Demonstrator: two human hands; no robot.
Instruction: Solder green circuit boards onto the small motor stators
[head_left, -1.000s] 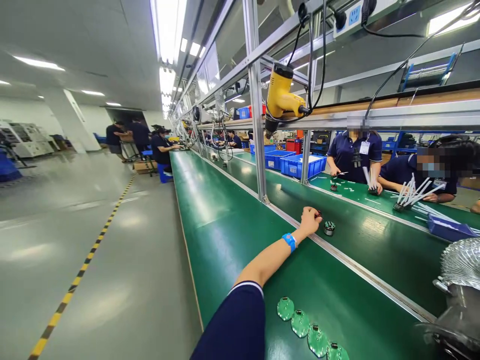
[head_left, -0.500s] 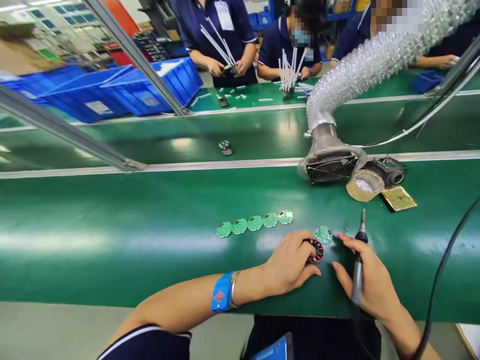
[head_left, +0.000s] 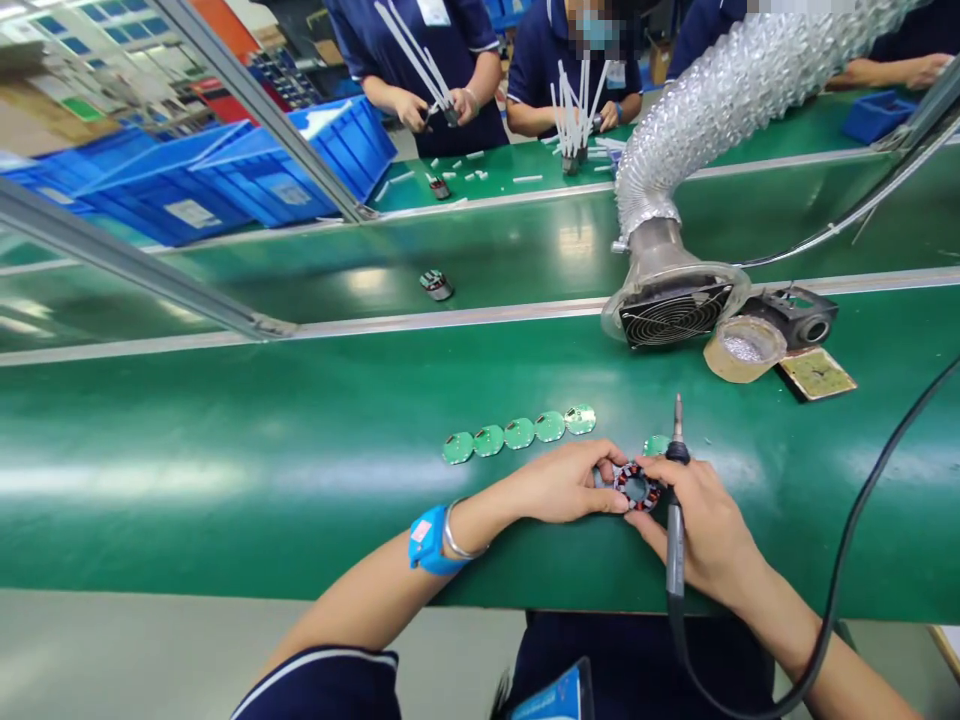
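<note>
A small round motor stator (head_left: 634, 487) with copper windings lies on the green bench (head_left: 300, 440) in front of me. My left hand (head_left: 566, 482) pinches its left side. My right hand (head_left: 701, 525) touches its right side with the fingertips while gripping a soldering iron (head_left: 674, 500), tip pointing away from me. A row of several round green circuit boards (head_left: 519, 433) lies just beyond my left hand. One more green board (head_left: 656, 444) peeks out behind the stator.
A fume extractor fan (head_left: 673, 310) on a silver flexible duct (head_left: 720, 90) stands beyond my right hand, beside a tape roll (head_left: 744, 348) and a brass sponge pad (head_left: 816, 373). Another stator (head_left: 436, 285) rides the middle belt. Co-workers (head_left: 427, 60) handle white tubes opposite, near blue bins (head_left: 247, 180).
My view swung from the left down to the bench. My left hand brought the stator in front of me, and now both hands have closed around it, slightly farther from me.
</note>
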